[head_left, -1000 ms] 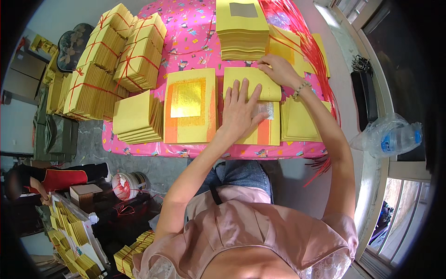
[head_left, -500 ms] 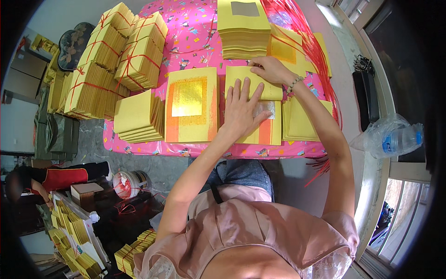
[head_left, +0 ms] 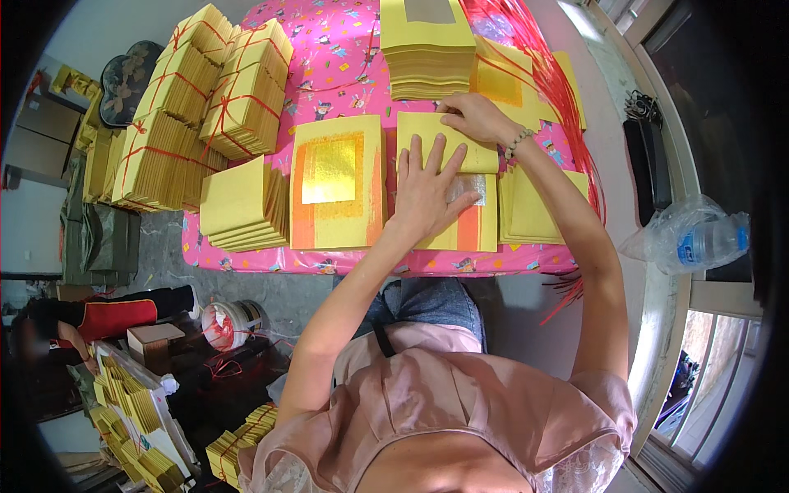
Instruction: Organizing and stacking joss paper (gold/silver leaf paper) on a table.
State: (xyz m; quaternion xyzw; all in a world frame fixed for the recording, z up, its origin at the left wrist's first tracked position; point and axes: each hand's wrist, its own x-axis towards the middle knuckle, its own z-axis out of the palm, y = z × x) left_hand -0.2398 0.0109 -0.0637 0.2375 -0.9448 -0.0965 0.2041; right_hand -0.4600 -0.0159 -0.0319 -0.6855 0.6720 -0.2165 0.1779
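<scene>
A yellow joss paper sheet (head_left: 423,125) lies in front of me, its far part folded over toward me. Below the flap, a silver patch and orange bands show. My left hand (head_left: 429,191) rests flat on it with fingers spread, across the flap's near edge. At the sheet's far edge, my right hand (head_left: 481,121) is bent, thumb and forefinger at the fold. Directly left lies a sheet with a gold square (head_left: 333,179) on an orange ground. Folded yellow papers (head_left: 242,197) overlap further left, and more folded papers (head_left: 538,209) lie under my right forearm.
A tall stack of yellow sheets (head_left: 427,70) stands beyond my hands. Bundles tied with red string (head_left: 164,123) pile up at far left. Red strings (head_left: 567,107) trail down the pink tablecloth (head_left: 337,74)'s right side. A bagged bottle (head_left: 699,246) is at right. Another person (head_left: 115,320) works at lower left.
Both hands keep their places on the folded sheet with barely any movement. The whole view has shifted very slightly.
</scene>
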